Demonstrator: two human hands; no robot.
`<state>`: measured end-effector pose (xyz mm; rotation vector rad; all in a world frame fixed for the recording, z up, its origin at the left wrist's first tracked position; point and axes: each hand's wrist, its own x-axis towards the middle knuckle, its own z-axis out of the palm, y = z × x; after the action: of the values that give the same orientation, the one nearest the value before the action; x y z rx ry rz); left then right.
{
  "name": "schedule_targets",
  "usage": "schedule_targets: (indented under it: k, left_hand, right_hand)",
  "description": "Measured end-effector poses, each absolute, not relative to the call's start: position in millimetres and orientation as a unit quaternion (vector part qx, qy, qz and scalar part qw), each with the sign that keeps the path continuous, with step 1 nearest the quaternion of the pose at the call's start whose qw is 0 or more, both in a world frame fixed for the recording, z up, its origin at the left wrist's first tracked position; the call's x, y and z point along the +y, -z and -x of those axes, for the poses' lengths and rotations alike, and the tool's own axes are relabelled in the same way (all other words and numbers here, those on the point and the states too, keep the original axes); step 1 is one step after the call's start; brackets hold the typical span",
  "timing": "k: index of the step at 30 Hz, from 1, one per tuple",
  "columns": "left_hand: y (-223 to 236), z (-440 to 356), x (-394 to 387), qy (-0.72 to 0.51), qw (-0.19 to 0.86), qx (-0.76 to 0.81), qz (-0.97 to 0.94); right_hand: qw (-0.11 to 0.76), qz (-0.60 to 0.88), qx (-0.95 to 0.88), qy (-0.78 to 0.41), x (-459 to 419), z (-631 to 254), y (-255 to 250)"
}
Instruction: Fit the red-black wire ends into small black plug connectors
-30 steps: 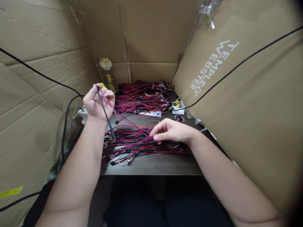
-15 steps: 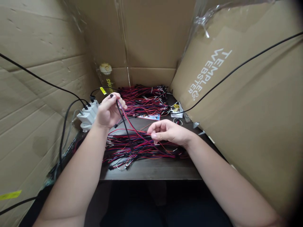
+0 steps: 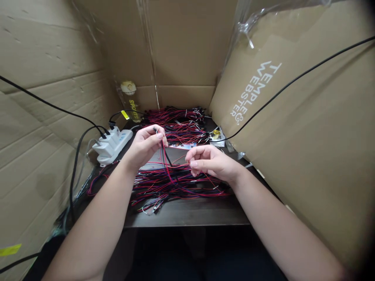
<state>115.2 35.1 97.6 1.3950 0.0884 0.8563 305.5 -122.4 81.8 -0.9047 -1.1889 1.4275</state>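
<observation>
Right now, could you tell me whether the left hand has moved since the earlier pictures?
Yes, the left hand has moved rightward, farther from the white power strip.

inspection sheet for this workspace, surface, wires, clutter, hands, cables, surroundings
surface: dark tabletop; spills, nothing seen
job's things: held wires, above the near wire pile; far wire pile behind
clutter: printed card and small plastic bag by the far wire pile
grippers: left hand pinches the held wires; right hand half curled, grip unclear
cables: black cables run to white power strip; damage, nothing seen
surroundings: cardboard panels left, right and behind
</observation>
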Motion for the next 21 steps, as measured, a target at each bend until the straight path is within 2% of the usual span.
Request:
schedule_targets:
  k: [3, 5, 10, 16, 21]
  left_hand:
    - [-97, -117, 34, -0.403, 0.671, 0.064, -0.619]
    - [-96, -119, 33, -0.409, 0.662, 0.078, -0.623]
    - [-91, -121, 33, -0.387, 0.640, 0.092, -0.657]
    - [-88, -123, 33, -0.395, 0.627, 0.094, -0.664]
    - [-89, -123, 31, -0.412, 0.626, 0.099, -0.655]
  right_hand:
    - [0.424, 0.383, -0.524, -0.632, -123, -304, -81]
    - [0.404, 0.400, -0.515, -0.642, -121, -302, -79]
    - [0.455, 0.454, -0.479, -0.598, -116, -301, -77]
    - [0.469, 0.470, -0.488, -0.567, -113, -297, -74]
    - [0.490, 0.481, -0.546, -0.480, -114, -286, -76]
